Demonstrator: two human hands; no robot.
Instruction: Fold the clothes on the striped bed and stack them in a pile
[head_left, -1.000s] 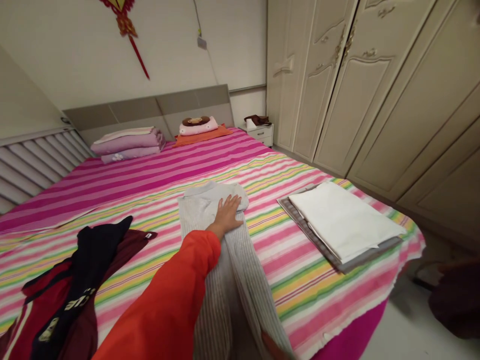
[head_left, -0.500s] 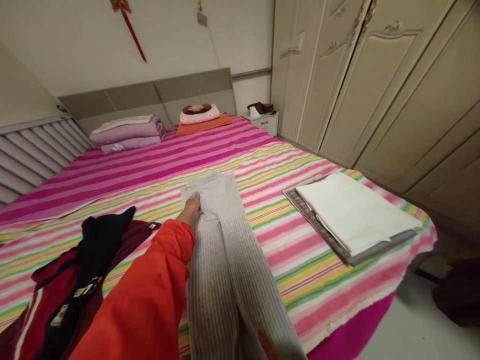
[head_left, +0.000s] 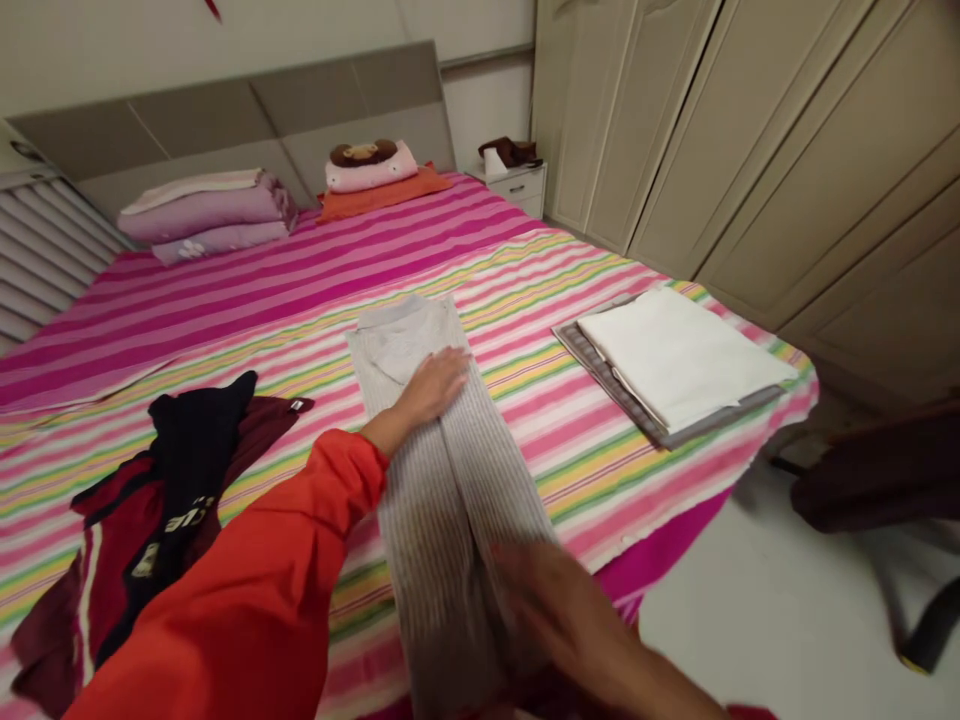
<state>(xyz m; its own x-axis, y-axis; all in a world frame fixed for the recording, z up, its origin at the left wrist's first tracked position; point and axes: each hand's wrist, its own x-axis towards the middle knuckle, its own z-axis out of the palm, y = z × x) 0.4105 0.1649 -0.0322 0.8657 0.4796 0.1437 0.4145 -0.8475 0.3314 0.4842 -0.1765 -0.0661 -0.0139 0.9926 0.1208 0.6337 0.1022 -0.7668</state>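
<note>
Grey ribbed trousers (head_left: 442,470) lie stretched out lengthwise on the striped bedsheet (head_left: 315,280), waistband toward the headboard. My left hand (head_left: 433,385), in an orange-red sleeve, lies flat on the trousers just below the waistband, fingers spread and open. My right hand (head_left: 577,625) hovers blurred over the lower legs of the trousers near the bed's foot edge; its fingers look stretched out.
A dark red and black jacket (head_left: 142,510) lies crumpled on the left. A folded white cloth on a grey one (head_left: 675,360) sits at the right edge. Folded purple blankets (head_left: 202,212) and a pillow stand by the headboard. Wardrobe doors (head_left: 750,140) line the right wall; a dark chair (head_left: 877,470) stands beside the bed.
My left hand let go of the waistband edge and now lies flat lower on the trousers. My right hand came up into view over the legs. The view tilted downward.
</note>
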